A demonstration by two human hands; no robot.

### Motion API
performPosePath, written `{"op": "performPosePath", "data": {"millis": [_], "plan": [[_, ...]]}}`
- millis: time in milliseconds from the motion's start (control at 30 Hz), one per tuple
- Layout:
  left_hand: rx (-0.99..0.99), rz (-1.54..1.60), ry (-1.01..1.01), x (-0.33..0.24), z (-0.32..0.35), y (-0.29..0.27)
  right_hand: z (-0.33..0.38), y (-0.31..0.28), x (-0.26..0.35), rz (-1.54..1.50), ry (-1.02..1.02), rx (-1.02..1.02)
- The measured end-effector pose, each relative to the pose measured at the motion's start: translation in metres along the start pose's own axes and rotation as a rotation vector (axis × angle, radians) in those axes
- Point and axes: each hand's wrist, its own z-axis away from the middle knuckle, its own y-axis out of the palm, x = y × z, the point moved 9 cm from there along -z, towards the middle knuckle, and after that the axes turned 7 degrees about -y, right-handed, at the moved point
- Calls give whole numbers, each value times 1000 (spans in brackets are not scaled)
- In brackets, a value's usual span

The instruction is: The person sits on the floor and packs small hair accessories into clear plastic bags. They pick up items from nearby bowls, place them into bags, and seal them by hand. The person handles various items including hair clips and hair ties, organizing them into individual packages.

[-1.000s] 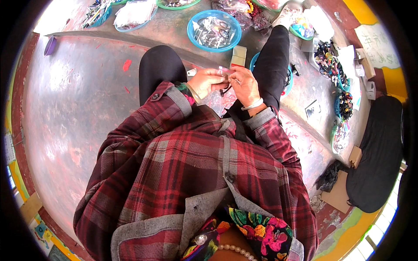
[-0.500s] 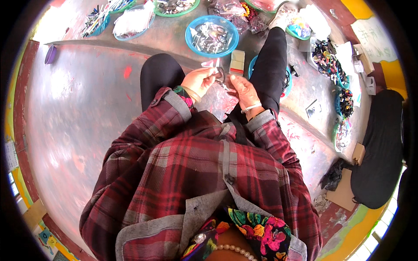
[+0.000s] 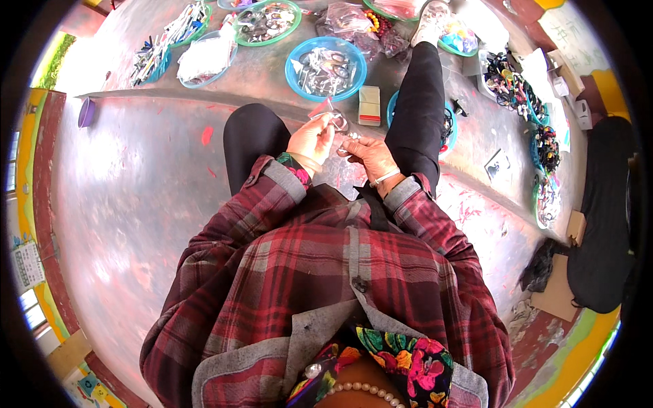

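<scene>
Between my spread knees both hands meet around a small item. My left hand (image 3: pixel 313 142) is closed, pinching a dark ring-shaped item (image 3: pixel 340 122) and a small clear plastic bag with a reddish edge (image 3: pixel 322 109). Close beside it, the bent fingers of my right hand (image 3: pixel 373 158) pinch a small silvery piece (image 3: pixel 353 138) near the ring's lower side. Whether that piece is joined to the ring I cannot tell. Just beyond my hands stands a blue basin (image 3: pixel 293 84) full of shiny, bagged pieces with dark loops.
A small tan and red box (image 3: pixel 369 106) lies right of the basin. My right leg (image 3: pixel 416 102) stretches past another blue basin (image 3: pixel 451 141). Green-rimmed baskets (image 3: pixel 297 26) stand at the back. Baskets of dark small goods (image 3: pixel 546 151) line the right side; a purple cup (image 3: pixel 86 113) sits far left.
My right hand has moved left and up toward my left hand, its fingers now closed on the small silvery piece. The view has shifted slightly.
</scene>
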Motion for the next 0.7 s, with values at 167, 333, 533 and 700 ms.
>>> {"op": "performPosePath", "data": {"millis": [167, 333, 533, 700], "plan": [[43, -27, -2, -1, 5, 7, 3, -2, 9, 99, 13, 60], [88, -95, 28, -1, 11, 16, 6, -3, 16, 182, -6, 49], [89, -136, 55, -4, 11, 15, 4, -14, 25, 113, -139, -67], [115, -148, 31, -3, 10, 15, 2, -19, 29, 193, -251, -88]]}}
